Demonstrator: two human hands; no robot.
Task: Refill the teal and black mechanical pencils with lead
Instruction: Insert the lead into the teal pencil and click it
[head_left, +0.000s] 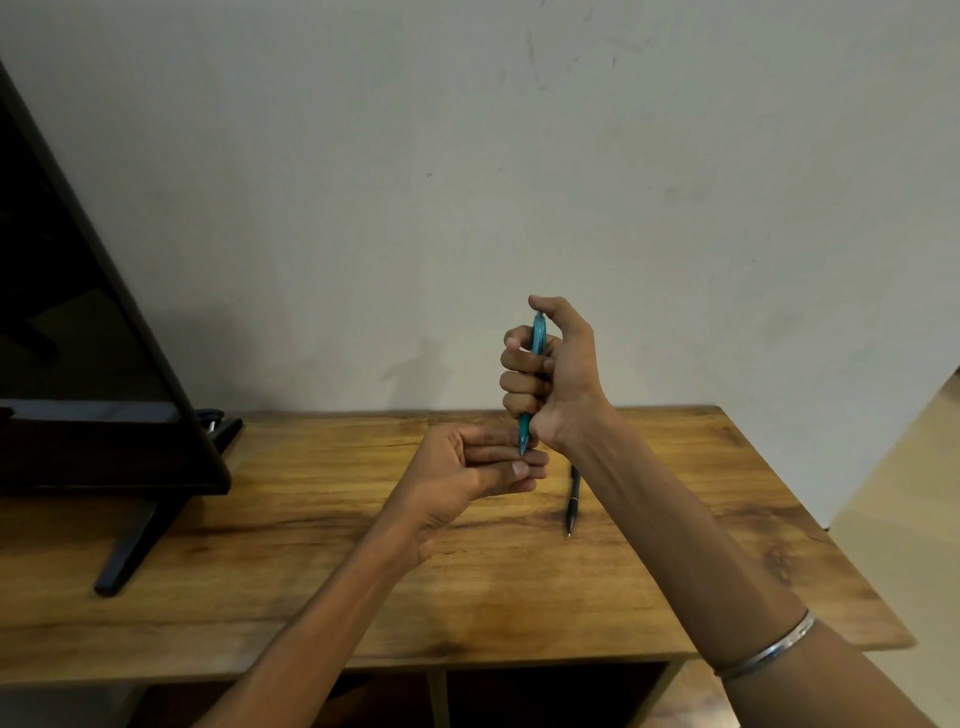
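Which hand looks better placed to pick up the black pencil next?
Probably the left hand: it grips nothing, only touching the teal pencil tip. The right hand is fisted around that pencil, though the black pencil lies just under its wrist.

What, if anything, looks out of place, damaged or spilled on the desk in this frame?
Nothing stands out. The right hand grips the teal pencil upright, its tip against the left hand fingers. The black pencil lies flat on the wooden desk, intact. No lead or spill is visible.

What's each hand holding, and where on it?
Right hand fists the teal plastic mechanical pencil around its barrel, tip down. Left hand: unclear.
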